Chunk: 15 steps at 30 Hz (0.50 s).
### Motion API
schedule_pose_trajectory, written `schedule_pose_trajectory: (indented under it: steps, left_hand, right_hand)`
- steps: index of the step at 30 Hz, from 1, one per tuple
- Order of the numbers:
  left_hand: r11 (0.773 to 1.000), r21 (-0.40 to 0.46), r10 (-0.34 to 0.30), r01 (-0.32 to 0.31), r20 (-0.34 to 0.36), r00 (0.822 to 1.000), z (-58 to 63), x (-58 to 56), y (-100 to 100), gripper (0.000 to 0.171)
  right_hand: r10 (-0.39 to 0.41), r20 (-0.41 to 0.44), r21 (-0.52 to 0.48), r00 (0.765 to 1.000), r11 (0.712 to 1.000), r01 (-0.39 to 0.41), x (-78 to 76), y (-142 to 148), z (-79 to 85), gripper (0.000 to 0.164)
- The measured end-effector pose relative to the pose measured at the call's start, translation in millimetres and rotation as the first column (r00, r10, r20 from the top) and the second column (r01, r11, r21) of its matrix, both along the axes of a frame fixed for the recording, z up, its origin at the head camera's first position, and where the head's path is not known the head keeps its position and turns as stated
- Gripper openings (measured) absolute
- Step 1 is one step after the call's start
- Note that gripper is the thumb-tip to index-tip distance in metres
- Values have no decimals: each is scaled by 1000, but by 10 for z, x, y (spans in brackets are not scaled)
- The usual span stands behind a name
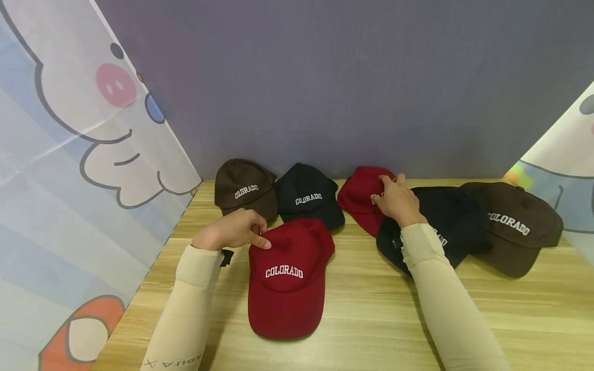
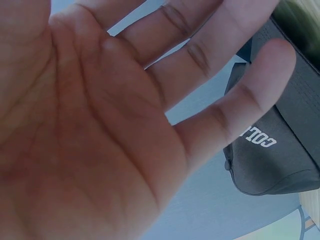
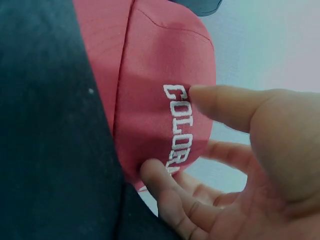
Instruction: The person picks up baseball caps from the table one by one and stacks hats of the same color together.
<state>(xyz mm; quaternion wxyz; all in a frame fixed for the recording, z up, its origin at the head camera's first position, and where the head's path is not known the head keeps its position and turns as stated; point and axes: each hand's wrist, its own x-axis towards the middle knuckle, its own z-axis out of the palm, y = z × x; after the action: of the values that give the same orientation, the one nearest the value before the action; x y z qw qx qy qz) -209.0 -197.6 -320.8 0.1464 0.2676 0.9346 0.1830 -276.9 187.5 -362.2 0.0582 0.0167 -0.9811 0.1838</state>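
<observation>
A red baseball cap (image 1: 286, 281) lettered COLORADO lies at the front, brim toward me. My left hand (image 1: 235, 229) is at its upper left, thumb by the crown; the left wrist view shows the palm and loosely extended fingers (image 2: 215, 125), holding nothing. Farther back, my right hand (image 1: 400, 202) reaches over a second red cap (image 1: 359, 191). The right wrist view has the thumb and a finger (image 3: 155, 172) spread at the lettered crown, not closed on it. A black cap (image 1: 441, 216) beneath the right wrist hides part of that red cap and its lettering.
A brown cap (image 1: 246, 188) and a black cap (image 1: 308, 196) stand side by side at the back left. Another brown cap (image 1: 515, 226) sits at the far right, partly behind the black one. A grey panel (image 1: 343, 93) rises behind the wooden table (image 1: 371, 319).
</observation>
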Motion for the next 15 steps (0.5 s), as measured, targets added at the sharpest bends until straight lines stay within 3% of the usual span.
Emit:
schedule_pose_trajectory:
  steps: [10,15]
  left_hand:
    - [1000,0,-3,3,-5,1000,-1,4,-2,21]
    - [1000,-5,-3,3,-7,1000,-1,1,2,21]
  right_hand:
    - [-4,-40,-10,999,1000,4,-38,17,-70,56]
    - [-23,-74,-32,997,999,20,-36,26,-67,43]
